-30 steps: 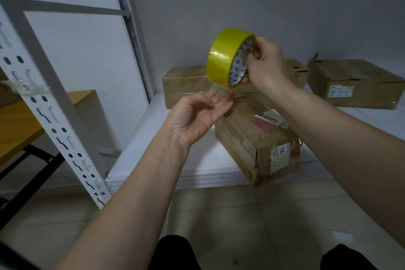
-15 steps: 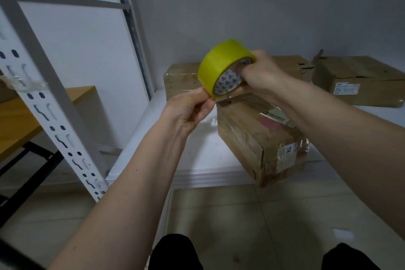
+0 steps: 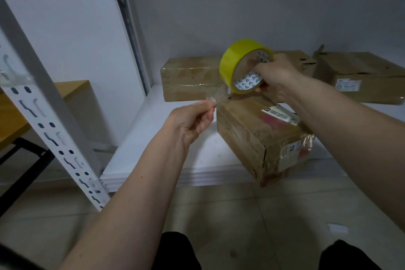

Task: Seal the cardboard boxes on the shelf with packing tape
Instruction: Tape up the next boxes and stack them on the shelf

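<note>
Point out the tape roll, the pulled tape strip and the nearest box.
tape roll [image 3: 228,66], head view, yellow outer band.
tape strip [image 3: 220,96], head view, clear stretch.
nearest box [image 3: 245,120], head view, top face.

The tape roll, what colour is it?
Yellow; the tape roll has a white core printed with small dark triangles, seen in the head view.

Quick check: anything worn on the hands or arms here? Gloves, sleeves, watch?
Nothing worn. The left hand and right hand are bare, without gloves, and both forearms are bare to the frame edge: no sleeves, watch or rings visible.
</note>
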Action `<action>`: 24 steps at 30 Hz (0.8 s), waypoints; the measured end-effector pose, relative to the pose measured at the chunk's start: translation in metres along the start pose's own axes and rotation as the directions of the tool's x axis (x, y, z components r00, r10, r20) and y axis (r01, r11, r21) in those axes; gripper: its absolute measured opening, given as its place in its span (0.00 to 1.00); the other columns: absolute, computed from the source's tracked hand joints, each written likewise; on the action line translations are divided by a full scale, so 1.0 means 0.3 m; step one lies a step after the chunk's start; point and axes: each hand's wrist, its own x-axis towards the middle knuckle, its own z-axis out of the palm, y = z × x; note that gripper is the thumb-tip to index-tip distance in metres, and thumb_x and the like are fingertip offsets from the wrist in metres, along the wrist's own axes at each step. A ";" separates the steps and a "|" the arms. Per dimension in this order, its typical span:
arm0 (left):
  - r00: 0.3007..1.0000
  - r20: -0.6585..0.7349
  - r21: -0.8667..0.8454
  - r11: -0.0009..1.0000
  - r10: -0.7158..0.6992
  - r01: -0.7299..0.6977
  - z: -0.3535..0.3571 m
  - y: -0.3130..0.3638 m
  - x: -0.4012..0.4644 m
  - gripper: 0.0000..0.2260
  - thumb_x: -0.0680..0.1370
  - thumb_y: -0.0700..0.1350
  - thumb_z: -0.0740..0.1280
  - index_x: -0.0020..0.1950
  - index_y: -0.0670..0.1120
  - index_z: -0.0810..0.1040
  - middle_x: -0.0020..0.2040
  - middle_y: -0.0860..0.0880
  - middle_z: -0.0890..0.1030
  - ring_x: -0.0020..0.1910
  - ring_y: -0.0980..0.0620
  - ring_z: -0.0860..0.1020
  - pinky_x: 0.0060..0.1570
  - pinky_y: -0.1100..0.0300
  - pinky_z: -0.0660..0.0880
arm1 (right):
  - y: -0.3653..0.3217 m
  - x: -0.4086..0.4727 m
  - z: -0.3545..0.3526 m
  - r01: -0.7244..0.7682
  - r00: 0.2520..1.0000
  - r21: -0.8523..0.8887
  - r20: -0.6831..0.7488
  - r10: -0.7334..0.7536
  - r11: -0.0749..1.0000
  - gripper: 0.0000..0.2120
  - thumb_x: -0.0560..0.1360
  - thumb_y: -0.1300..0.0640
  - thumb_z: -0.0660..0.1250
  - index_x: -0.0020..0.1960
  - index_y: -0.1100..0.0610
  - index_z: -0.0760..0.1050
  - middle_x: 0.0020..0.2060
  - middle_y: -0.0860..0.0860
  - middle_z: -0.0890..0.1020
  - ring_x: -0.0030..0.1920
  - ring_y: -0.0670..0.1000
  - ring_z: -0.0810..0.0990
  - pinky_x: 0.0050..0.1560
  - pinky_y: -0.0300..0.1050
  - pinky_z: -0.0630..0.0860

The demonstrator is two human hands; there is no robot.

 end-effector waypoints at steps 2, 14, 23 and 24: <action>0.999 -0.019 -0.009 1.000 0.027 -0.027 -0.002 -0.002 0.008 0.05 0.77 0.31 0.67 0.42 0.34 0.79 0.30 0.44 0.81 0.24 0.56 0.79 0.29 0.68 0.78 | 0.004 -0.001 0.015 -0.045 0.999 0.023 0.010 0.044 0.999 0.08 0.79 0.54 0.64 0.47 0.60 0.73 0.41 0.55 0.78 0.35 0.51 0.78 0.28 0.41 0.77; 0.995 -0.075 0.025 0.997 0.068 -0.067 0.046 -0.048 0.010 0.07 0.78 0.29 0.65 0.43 0.39 0.77 0.37 0.45 0.78 0.27 0.57 0.75 0.23 0.72 0.69 | 0.017 0.038 0.003 -0.121 0.993 0.070 0.017 0.120 0.990 0.11 0.79 0.55 0.64 0.59 0.58 0.70 0.52 0.58 0.80 0.40 0.54 0.82 0.34 0.51 0.81; 0.964 -0.220 -0.067 0.983 0.151 -0.169 0.058 -0.086 0.022 0.17 0.76 0.31 0.69 0.65 0.35 0.74 0.40 0.44 0.79 0.24 0.58 0.78 0.27 0.69 0.74 | 0.041 0.071 0.018 -0.099 0.995 0.076 -0.004 0.099 0.992 0.18 0.77 0.54 0.67 0.64 0.61 0.69 0.55 0.59 0.79 0.39 0.54 0.81 0.22 0.43 0.77; 0.959 -0.229 -0.069 0.980 0.166 -0.186 0.059 -0.091 0.023 0.16 0.77 0.31 0.69 0.64 0.35 0.74 0.42 0.44 0.78 0.25 0.58 0.77 0.28 0.69 0.74 | 0.047 0.075 0.021 -0.092 0.996 0.085 -0.008 0.093 0.992 0.19 0.77 0.53 0.67 0.64 0.61 0.69 0.56 0.59 0.78 0.40 0.55 0.81 0.22 0.43 0.77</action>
